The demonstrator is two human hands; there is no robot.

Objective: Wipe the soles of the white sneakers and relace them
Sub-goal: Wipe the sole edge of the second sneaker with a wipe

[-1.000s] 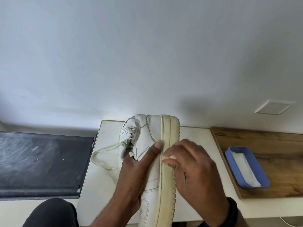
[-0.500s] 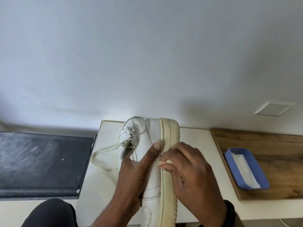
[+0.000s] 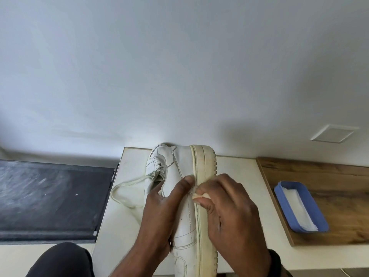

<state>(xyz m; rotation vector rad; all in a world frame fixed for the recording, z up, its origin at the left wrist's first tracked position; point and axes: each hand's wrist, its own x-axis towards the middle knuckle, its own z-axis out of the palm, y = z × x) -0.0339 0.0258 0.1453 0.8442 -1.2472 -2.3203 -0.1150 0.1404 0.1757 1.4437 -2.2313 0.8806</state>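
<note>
Wiping midsole edge: right hand [image 3: 229,212] fingers pinch a small wipe [image 3: 200,195] against the yellowed sole [image 3: 205,170] of the white sneaker [image 3: 179,196], tipped on its side on the pale surface [image 3: 235,170]. Left hand [image 3: 161,212] clamps the upper. Risks: wipe slips from the pinch; loose lace [image 3: 127,184] snags; shoe rolls if the hold eases.

Both forearms bare, no sleeves in view. Right wrist carries a black band [image 3: 276,262], partly cut off by the frame edge. Dark trouser knee [image 3: 61,260] visible lower left.
</note>
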